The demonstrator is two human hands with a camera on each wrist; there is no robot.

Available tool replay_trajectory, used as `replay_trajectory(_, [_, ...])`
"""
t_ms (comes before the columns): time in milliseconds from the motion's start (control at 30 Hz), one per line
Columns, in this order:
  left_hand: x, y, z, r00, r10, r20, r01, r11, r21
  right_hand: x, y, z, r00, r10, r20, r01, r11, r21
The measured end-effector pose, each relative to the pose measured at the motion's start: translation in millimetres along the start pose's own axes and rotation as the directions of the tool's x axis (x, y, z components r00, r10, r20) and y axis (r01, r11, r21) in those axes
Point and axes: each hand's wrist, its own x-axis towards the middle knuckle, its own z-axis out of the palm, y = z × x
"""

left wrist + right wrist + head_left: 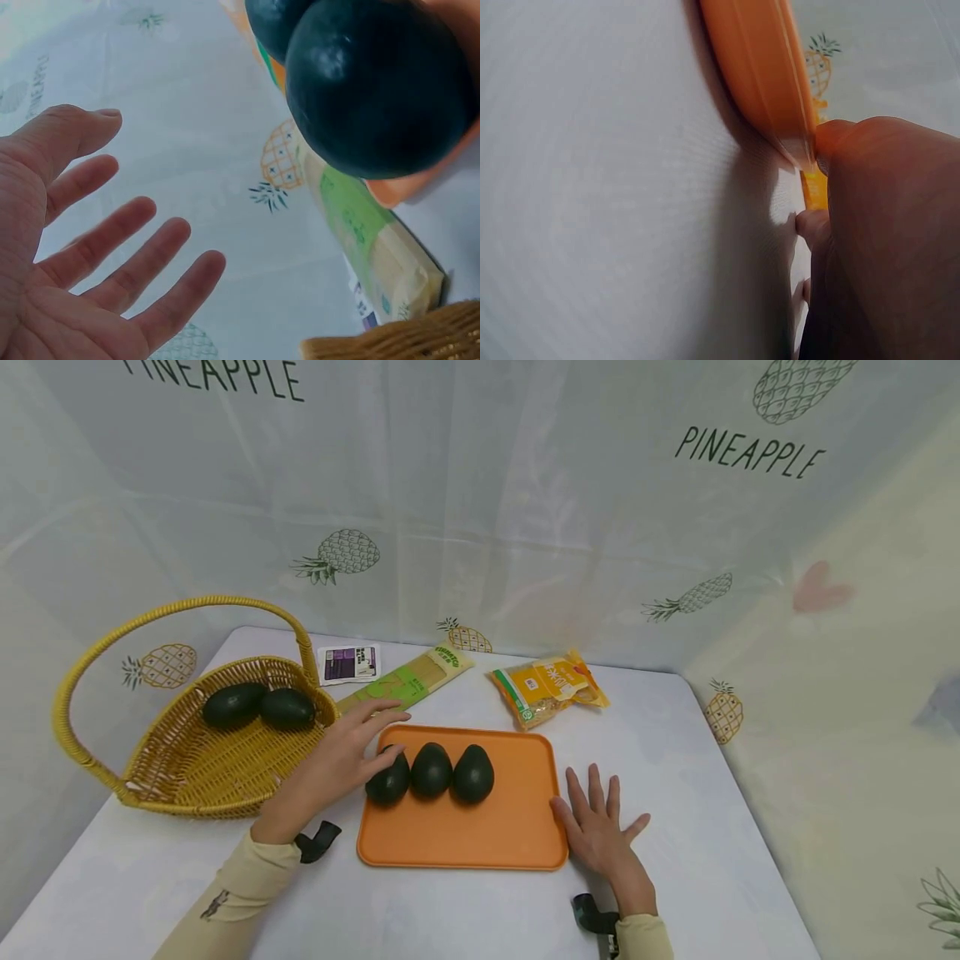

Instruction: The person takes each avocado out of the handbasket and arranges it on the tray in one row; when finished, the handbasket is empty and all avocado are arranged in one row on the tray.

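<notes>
Three dark green avocados [473, 774] lie side by side on the left part of an orange tray [480, 837]. My left hand [330, 767] hovers over the tray's left edge, its thumb and fingers spread, overlapping the leftmost avocado [388, 783] in the head view. The left wrist view shows nothing between those fingers; a large avocado [379, 90] sits apart from them there. Beside the tray's right edge, my right hand [600, 835] rests on the table with fingers splayed. Its thumb is right at the tray's rim [769, 82].
On the left stands a yellow wicker basket [217, 777] with a tall handle, holding two avocados [288, 709]. Behind the tray lie a white-and-purple packet [349, 664], a long green packet [408, 681] of noodles and an orange-yellow bag [551, 687]. A pineapple-print curtain [525, 527] hangs behind.
</notes>
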Motion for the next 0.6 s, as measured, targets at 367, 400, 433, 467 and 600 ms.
replay_trajectory(367, [-6.7,-19.9,-8.2,0.994,-0.104,-0.021,0.105,0.993,0.051,0,2,2,1.0,-0.01,-0.007,0.01,1.0,-0.003])
replay_trajectory(400, [-7.7,-21.3,-10.3,0.993,-0.118,-0.018,0.119,0.991,0.056,0,1,2,1.0,-0.009,-0.009,0.009,1.0,-0.001])
replay_trajectory(433, [-8.7,-22.8,-12.5,0.991,-0.13,-0.019,0.13,0.989,0.066,0,1,2,1.0,-0.005,-0.007,0.005,1.0,-0.004])
replay_trajectory(467, [-9.6,-24.3,-15.0,0.99,-0.142,-0.018,0.143,0.987,0.071,0,1,1,1.0,-0.002,-0.007,0.002,1.0,-0.005])
replay_trajectory(600, [-10.9,-29.6,-26.1,0.986,-0.16,-0.042,0.163,0.983,0.083,0,-1,-1,1.0,0.015,0.01,-0.015,1.0,-0.022])
